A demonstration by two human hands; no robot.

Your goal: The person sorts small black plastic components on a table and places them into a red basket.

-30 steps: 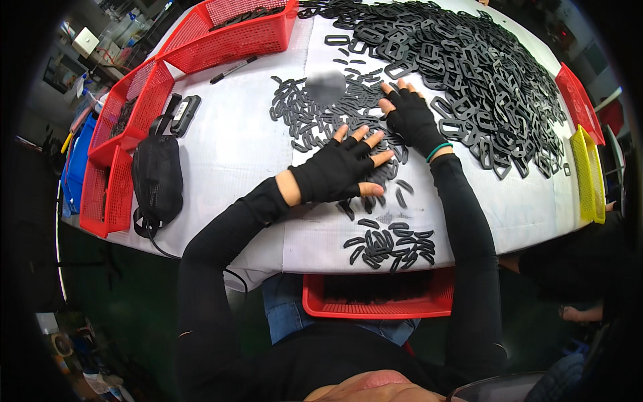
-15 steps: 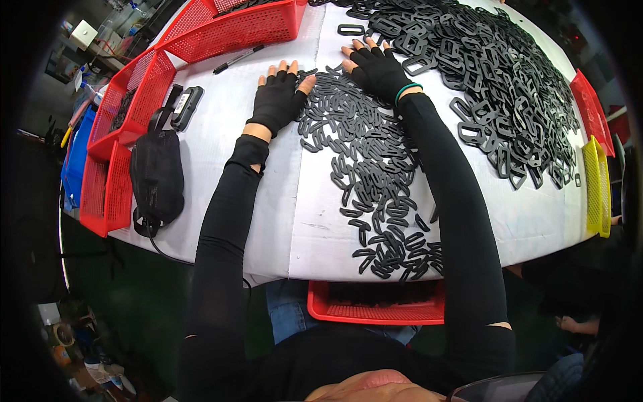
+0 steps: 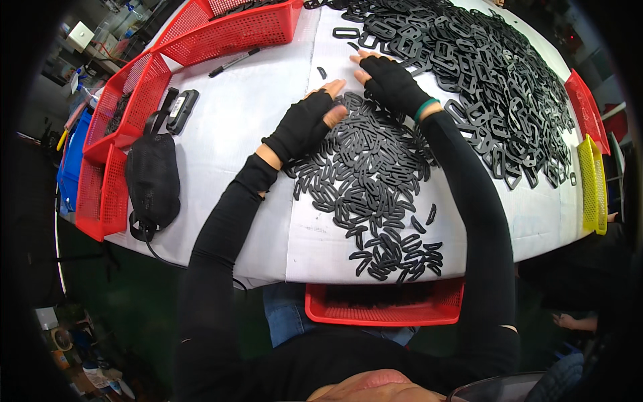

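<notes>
A spread of small, slim, curved black plastic pieces covers the middle of the white table. My left hand, in a black fingerless glove, rests at the far left edge of this spread, its fingers stretched out and angled to the right. My right hand, gloved the same way, lies at the far right edge of the spread with fingers extended toward the left. Both hands are empty and stand a little apart. Two or three stray pieces, one a small curved piece, lie beyond my fingers.
A large heap of black rectangular ring buckles fills the far right. Red baskets line the left and back, near a black pouch, a black device and a pen. A red basket sits below the front edge; a yellow basket stands right.
Both hands have come nearer and to the right, the left one turning inward. The far part of the small pieces has shifted nearer and bunched together, leaving strays behind.
</notes>
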